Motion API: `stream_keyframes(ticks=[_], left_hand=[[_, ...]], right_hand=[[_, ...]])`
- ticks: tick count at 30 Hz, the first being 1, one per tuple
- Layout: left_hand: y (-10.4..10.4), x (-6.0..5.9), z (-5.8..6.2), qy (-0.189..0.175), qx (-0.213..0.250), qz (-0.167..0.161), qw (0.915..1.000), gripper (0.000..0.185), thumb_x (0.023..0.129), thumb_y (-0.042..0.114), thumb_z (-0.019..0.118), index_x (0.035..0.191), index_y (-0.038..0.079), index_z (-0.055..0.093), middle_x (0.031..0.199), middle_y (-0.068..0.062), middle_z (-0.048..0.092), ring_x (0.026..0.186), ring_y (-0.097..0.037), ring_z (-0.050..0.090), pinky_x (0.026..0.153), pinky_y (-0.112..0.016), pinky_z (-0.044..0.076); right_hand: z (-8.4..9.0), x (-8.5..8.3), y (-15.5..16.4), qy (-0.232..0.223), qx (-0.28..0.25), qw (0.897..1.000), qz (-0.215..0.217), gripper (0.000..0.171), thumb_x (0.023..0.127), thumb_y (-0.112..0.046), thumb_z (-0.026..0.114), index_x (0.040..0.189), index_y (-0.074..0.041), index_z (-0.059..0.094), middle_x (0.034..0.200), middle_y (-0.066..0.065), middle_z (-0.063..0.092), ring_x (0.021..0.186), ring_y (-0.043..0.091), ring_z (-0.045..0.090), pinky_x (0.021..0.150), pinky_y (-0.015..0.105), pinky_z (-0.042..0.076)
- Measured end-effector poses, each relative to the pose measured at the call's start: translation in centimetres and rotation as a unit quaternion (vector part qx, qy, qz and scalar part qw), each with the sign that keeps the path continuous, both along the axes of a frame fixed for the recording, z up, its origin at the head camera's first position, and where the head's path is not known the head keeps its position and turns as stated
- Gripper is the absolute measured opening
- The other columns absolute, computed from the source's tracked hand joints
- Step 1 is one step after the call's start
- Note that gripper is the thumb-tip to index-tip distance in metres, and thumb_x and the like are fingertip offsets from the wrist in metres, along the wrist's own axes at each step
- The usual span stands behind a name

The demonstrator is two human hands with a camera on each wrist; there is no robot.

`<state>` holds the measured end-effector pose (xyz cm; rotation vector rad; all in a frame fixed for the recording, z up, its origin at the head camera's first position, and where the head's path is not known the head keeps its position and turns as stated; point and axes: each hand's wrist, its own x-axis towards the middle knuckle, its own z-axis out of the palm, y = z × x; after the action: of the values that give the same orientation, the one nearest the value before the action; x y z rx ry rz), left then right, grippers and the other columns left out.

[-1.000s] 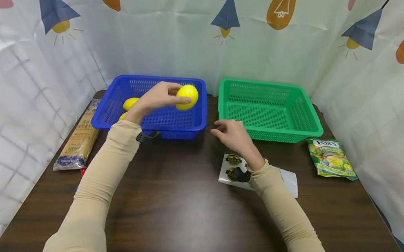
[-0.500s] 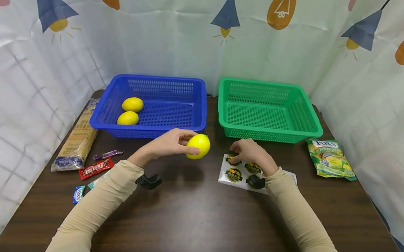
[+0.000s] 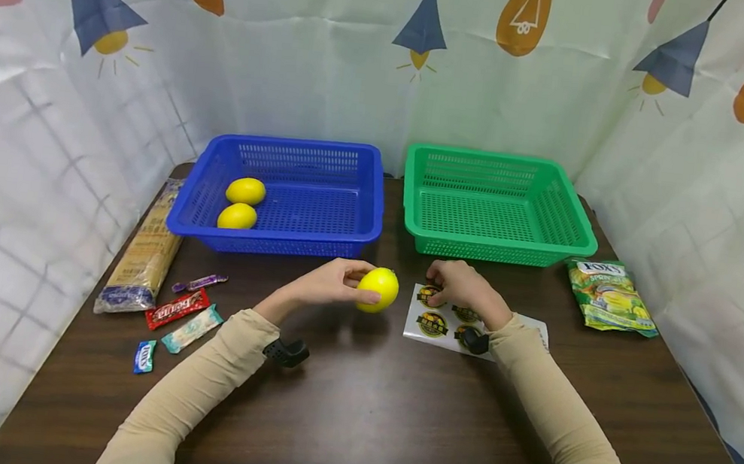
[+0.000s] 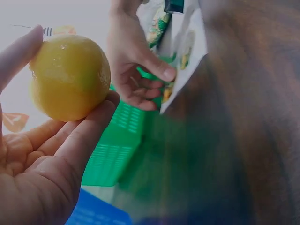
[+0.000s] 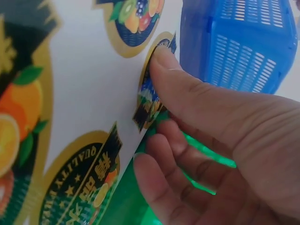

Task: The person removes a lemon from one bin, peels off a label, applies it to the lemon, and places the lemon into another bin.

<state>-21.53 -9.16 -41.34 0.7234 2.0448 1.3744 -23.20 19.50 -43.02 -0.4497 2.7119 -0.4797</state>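
In the head view my left hand (image 3: 329, 282) holds a yellow lemon (image 3: 381, 290) over the table, between thumb and fingers. The left wrist view shows the lemon (image 4: 70, 77) close up, with a greenish patch. My right hand (image 3: 465, 286) is at the far left part of a white sheet of stickers (image 3: 414, 323). In the right wrist view the thumb (image 5: 180, 82) lies on a round fruit-print sticker (image 5: 146, 101) by the sheet's edge, and the other fingers curl under that edge. The sheet's right part is partly hidden by the forearm.
Two lemons (image 3: 242, 203) lie in a blue basket (image 3: 316, 245) at the back left. A green basket (image 3: 499, 250) stands beside it. Left are a long noodle-like pack (image 3: 140, 261) and several small wrapped sweets (image 3: 177, 308). A FOX'S candy bag (image 3: 613, 295) lies right.
My left hand has carried the lemon from above the blue basket toward the front right, near the sheet. My right hand has moved from beside the green basket onto the sticker sheet.
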Motion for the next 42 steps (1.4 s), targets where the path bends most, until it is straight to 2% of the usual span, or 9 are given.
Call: stream_keyframes(ticks=[3,7,9,13,21,29,38,42], left_hand=[[0.2,-0.1,-0.7,-0.021,0.007,0.01,0.9997,0.054,0.087,0.036,0.073,0.131,0.008,0.059,0.122,-0.013,0.069,0.108,-0.016,0.068,0.092,-0.029,0.054],[0.4,0.0,-1.1,-0.027,0.006,0.017,0.9995,0.054,0.087,0.038,0.072,0.131,0.009,0.06,0.118,-0.01,0.07,0.102,-0.014,0.064,0.091,-0.028,0.051],[0.5,0.0,-1.1,-0.026,0.0,0.014,0.9996,0.053,0.088,0.039,0.072,0.131,0.01,0.06,0.117,-0.009,0.071,0.101,-0.014,0.063,0.091,-0.028,0.05],[0.6,0.1,-1.2,-0.029,-0.004,0.01,0.9995,0.051,0.089,0.037,0.07,0.13,0.01,0.06,0.117,-0.009,0.071,0.103,-0.016,0.062,0.093,-0.029,0.05],[0.5,0.1,-1.1,-0.036,0.008,0.015,0.9992,0.053,0.088,0.037,0.071,0.132,0.01,0.059,0.12,-0.01,0.069,0.104,-0.016,0.063,0.095,-0.029,0.051],[0.4,0.3,-1.4,-0.031,0.001,0.015,0.9994,0.052,0.089,0.035,0.071,0.132,0.009,0.059,0.119,-0.01,0.07,0.103,-0.016,0.063,0.093,-0.028,0.051],[0.3,0.4,-1.8,-0.033,0.0,0.018,0.9993,0.051,0.089,0.035,0.072,0.131,0.009,0.059,0.118,-0.009,0.07,0.103,-0.016,0.062,0.092,-0.027,0.051],[0.2,0.4,-1.8,-0.035,-0.003,0.021,0.9992,0.052,0.088,0.035,0.072,0.132,0.01,0.059,0.119,-0.01,0.069,0.103,-0.017,0.062,0.092,-0.028,0.051]], right_hand=[[0.0,0.0,-0.1,-0.008,-0.005,1.0,0.001,0.04,0.083,-0.022,0.081,0.116,-0.006,0.065,0.106,0.011,0.069,0.092,0.021,0.063,0.083,0.034,0.054],[0.1,0.0,-0.2,-0.022,-0.002,1.0,0.003,0.026,0.084,-0.021,0.08,0.102,-0.008,0.066,0.092,0.007,0.067,0.078,0.017,0.059,0.07,0.028,0.05],[0.1,0.0,-0.3,-0.022,0.002,1.0,0.002,0.023,0.084,-0.02,0.08,0.098,-0.009,0.065,0.089,0.005,0.065,0.076,0.016,0.057,0.068,0.026,0.047],[0.2,0.1,-0.4,-0.011,0.013,1.0,0.011,0.024,0.085,-0.02,0.079,0.101,-0.01,0.065,0.094,0.006,0.065,0.082,0.018,0.056,0.072,0.029,0.048],[0.7,0.7,-0.7,0.021,0.046,0.998,0.032,0.04,0.083,-0.022,0.08,0.117,-0.006,0.066,0.113,0.011,0.065,0.097,0.023,0.057,0.089,0.04,0.052],[0.9,0.8,-0.9,0.02,0.045,0.998,0.03,0.04,0.081,-0.021,0.082,0.114,-0.005,0.066,0.108,0.01,0.066,0.092,0.021,0.056,0.085,0.038,0.052],[0.7,0.7,-0.9,0.042,0.058,0.996,0.058,0.026,0.081,-0.021,0.082,0.1,-0.009,0.068,0.099,0.008,0.062,0.086,0.02,0.053,0.075,0.032,0.047],[0.7,0.9,-0.9,0.038,0.053,0.996,0.064,0.024,0.083,-0.02,0.08,0.098,-0.009,0.065,0.097,0.008,0.062,0.084,0.019,0.052,0.072,0.03,0.045]])
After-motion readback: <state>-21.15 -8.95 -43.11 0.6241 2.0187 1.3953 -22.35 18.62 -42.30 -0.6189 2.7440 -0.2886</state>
